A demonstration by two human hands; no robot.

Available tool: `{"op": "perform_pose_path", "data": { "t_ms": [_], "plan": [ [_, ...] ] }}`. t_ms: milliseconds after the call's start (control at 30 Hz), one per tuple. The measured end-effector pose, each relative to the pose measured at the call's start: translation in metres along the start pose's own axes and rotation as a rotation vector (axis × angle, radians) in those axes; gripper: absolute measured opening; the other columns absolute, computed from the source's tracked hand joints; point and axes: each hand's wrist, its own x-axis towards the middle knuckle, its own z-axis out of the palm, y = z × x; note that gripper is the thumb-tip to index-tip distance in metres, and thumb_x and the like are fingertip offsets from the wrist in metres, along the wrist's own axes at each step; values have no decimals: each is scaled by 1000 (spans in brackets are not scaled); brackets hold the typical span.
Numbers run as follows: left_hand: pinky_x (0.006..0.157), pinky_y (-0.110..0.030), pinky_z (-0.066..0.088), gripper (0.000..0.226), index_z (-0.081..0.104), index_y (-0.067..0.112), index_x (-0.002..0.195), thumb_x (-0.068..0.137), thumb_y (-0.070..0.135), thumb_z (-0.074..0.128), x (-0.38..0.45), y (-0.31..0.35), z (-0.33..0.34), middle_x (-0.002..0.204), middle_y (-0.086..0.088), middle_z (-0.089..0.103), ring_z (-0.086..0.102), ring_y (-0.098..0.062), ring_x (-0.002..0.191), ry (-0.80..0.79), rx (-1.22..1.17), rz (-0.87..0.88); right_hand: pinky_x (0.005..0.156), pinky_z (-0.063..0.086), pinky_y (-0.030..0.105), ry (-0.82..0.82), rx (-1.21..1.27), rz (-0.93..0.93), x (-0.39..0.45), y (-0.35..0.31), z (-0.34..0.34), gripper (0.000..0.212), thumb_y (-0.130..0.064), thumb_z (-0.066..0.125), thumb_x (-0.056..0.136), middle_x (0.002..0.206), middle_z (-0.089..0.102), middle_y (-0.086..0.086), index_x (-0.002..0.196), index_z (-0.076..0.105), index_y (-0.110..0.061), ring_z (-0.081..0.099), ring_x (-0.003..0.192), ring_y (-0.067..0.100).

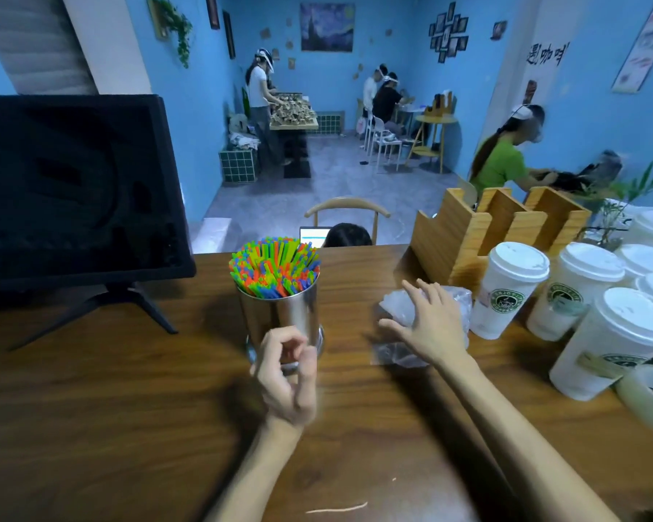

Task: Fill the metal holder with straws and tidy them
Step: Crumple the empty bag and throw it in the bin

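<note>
Not much showing here tbh, just two bare forearms coming up from the bottom edge. The left hand [285, 378] and right hand [426, 325] aren't wearing any gloves, rings or watch that I can see. No sleeves are showing either, so both arms are looking bare right down to the frame edge.

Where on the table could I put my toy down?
There is bare table in front of the monitor, left of the straw holder and the left hand. The near edge between the forearms is bare too. The right side is crowded with cups around the right hand.
</note>
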Motion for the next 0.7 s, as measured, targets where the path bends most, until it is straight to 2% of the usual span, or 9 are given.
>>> {"op": "perform_pose_path", "data": {
  "t_ms": [33, 100, 200, 267, 333, 433, 500, 567, 700],
  "plan": [
    [61, -25, 45, 17, 60, 18, 88, 89, 33, 52, -2, -2, 6, 72, -2, 57, 55, -18, 62, -60, 3, 3, 120, 28, 44, -45, -30, 37, -1, 4, 2, 88, -76, 58, 84, 157, 43, 8, 153, 43, -24, 35, 147, 30],
    [57, -26, 47, 23, 64, 16, 87, 91, 37, 54, -19, 5, 24, 69, 3, 58, 57, -14, 60, -179, 7, -9, 114, 35, 42, -46, -21, 74, -1, 12, 4, 76, -57, 69, 87, 151, 50, 9, 150, 46, -21, 45, 140, 30],
    [55, -30, 48, 24, 65, 21, 85, 92, 41, 55, -22, 1, 37, 68, 10, 60, 58, -9, 61, -229, -24, -89, 91, 50, 41, 19, -9, 116, -1, 21, 6, 38, -23, 65, 91, 125, 70, 9, 129, 64, -18, 65, 113, 32],
    [53, -33, 49, 21, 65, 25, 86, 92, 42, 55, -24, -3, 38, 69, 11, 61, 61, -12, 61, -264, -50, -162, 85, 54, 40, 86, 104, 143, -5, 25, 0, 25, -14, 60, 93, 110, 76, 8, 114, 74, -16, 70, 104, 33],
    [56, -34, 52, 22, 66, 28, 88, 93, 44, 53, -24, -6, 38, 70, 7, 65, 65, -15, 64, -290, -64, -237, 86, 55, 36, 162, 265, 147, -9, 23, -14, 23, -10, 61, 93, 105, 78, 4, 109, 75, -18, 71, 102, 29],
    [61, -38, 53, 27, 69, 29, 89, 93, 48, 50, -16, -7, 39, 76, 0, 70, 69, -16, 73, -288, -161, -406, 78, 51, 18, 230, 591, 96, -15, 16, -54, 11, -9, 67, 94, 93, 76, -4, 99, 71, -18, 71, 92, 16],
    [68, -34, 54, 23, 72, 31, 93, 93, 44, 52, -6, -3, 42, 87, -2, 73, 70, -17, 85, -285, -237, -479, 77, 49, 12, 190, 841, 66, -23, 8, -86, 6, -10, 65, 97, 88, 74, -8, 97, 68, -15, 70, 88, 9],
    [79, -32, 55, 18, 71, 36, 101, 91, 31, 57, 3, 2, 47, 104, 2, 73, 68, -17, 100, -306, -287, -530, 78, 51, 16, 113, 1046, 42, -33, 0, -112, 7, -13, 61, 100, 89, 71, -8, 99, 68, -15, 67, 87, 8],
    [107, -37, 45, 66, 54, 35, 133, 72, 20, 74, 8, 6, 45, 136, 7, 63, 56, -16, 130, -429, -537, -708, 69, 56, 22, -46, 1460, 116, -50, -10, -138, 17, -4, 59, 98, 95, 73, 2, 107, 70, -12, 70, 84, 13]
  ]
}}
